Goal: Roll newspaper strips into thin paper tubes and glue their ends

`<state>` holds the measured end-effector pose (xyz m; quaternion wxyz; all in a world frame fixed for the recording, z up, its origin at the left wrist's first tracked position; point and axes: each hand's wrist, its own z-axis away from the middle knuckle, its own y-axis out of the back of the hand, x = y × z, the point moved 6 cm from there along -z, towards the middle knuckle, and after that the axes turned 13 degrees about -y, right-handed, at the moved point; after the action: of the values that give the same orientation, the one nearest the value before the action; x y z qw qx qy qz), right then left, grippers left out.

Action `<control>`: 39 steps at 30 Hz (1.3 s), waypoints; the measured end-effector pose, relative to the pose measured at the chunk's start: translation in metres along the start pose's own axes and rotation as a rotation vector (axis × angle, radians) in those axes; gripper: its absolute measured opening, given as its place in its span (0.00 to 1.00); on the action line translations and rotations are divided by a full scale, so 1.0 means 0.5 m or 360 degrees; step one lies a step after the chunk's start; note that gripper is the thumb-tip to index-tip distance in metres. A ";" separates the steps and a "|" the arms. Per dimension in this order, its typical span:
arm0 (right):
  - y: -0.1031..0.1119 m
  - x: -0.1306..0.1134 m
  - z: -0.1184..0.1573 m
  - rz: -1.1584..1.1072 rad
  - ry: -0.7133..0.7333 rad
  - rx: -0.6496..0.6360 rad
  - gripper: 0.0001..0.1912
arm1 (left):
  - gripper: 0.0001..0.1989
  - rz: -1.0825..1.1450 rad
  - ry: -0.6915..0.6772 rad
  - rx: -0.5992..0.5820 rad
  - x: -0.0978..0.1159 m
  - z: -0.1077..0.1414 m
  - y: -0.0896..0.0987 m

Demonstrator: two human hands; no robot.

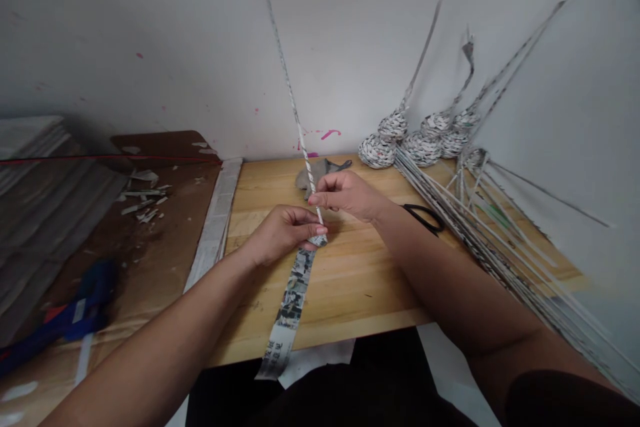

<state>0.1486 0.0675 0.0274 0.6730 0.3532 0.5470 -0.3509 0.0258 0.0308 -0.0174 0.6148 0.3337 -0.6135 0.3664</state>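
Observation:
A long thin rolled newspaper tube point(291, 90) rises from my two hands, leaning slightly left. My left hand point(295, 228) pinches its lower end, where a newspaper strip point(294, 293) runs into the roll. The loose part of that strip hangs down past the table's front edge. Higher on the tube, my right hand point(345, 195) is closed, with thumb and fingers pinching the shaft. Behind my hands lies a grey cloth point(305, 180) on the wooden tabletop point(360, 280).
Woven paper gourds point(377, 150) with long stems stand along the wall. Several finished paper tubes point(450, 220) lie at the right beside black scissor handles point(425, 217). To the left are a blue glue gun point(80, 317), paper scraps point(145, 197) and stacked newspaper strips point(45, 213).

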 end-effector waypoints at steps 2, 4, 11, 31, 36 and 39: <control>-0.008 0.003 0.000 0.0055 -0.0041 -0.0104 0.17 | 0.13 -0.0001 -0.0010 0.0004 0.000 0.000 0.000; -0.016 0.006 0.000 0.0116 -0.0056 -0.0206 0.18 | 0.13 0.0006 -0.0018 0.0006 -0.001 0.000 0.001; -0.004 0.003 0.000 0.0096 -0.0018 -0.0052 0.17 | 0.12 -0.0005 -0.0018 -0.0024 -0.005 0.000 0.001; -0.005 0.010 -0.005 -0.0056 -0.0072 -0.0050 0.18 | 0.12 -0.0091 0.0006 -0.0107 -0.001 0.003 -0.005; -0.012 0.004 0.001 0.0102 -0.0042 -0.0177 0.18 | 0.12 -0.0066 0.0005 -0.0061 -0.002 0.003 -0.002; 0.002 -0.006 0.003 0.0089 0.0053 0.0060 0.17 | 0.12 -0.0081 -0.0020 -0.0084 0.001 0.002 -0.004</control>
<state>0.1495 0.0671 0.0307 0.6664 0.3868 0.5414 -0.3364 0.0271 0.0288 -0.0167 0.6286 0.3352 -0.6181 0.3324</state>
